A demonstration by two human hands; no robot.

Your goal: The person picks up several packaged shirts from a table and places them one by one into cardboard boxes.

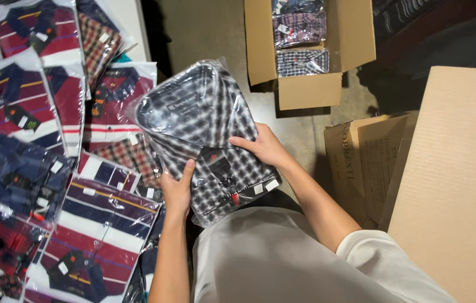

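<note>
Bagged checked shirt (204, 129), two hands, left hand (177, 191), right hand (263, 147)

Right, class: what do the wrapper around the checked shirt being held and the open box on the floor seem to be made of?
The wrapper looks like thin clear plastic film, glossy: it shows bright glare and wrinkles, and the shirt's black-and-white check shows through. Both the left hand and the right hand grip it. The open box looks like plain brown cardboard, matt, with folded flaps; probably corrugated, though its edges are too small to tell.

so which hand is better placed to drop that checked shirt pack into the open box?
Right, probably. The right hand grips the checked shirt pack on the open box's side; the left hand is nearer the shirt piles.
</note>
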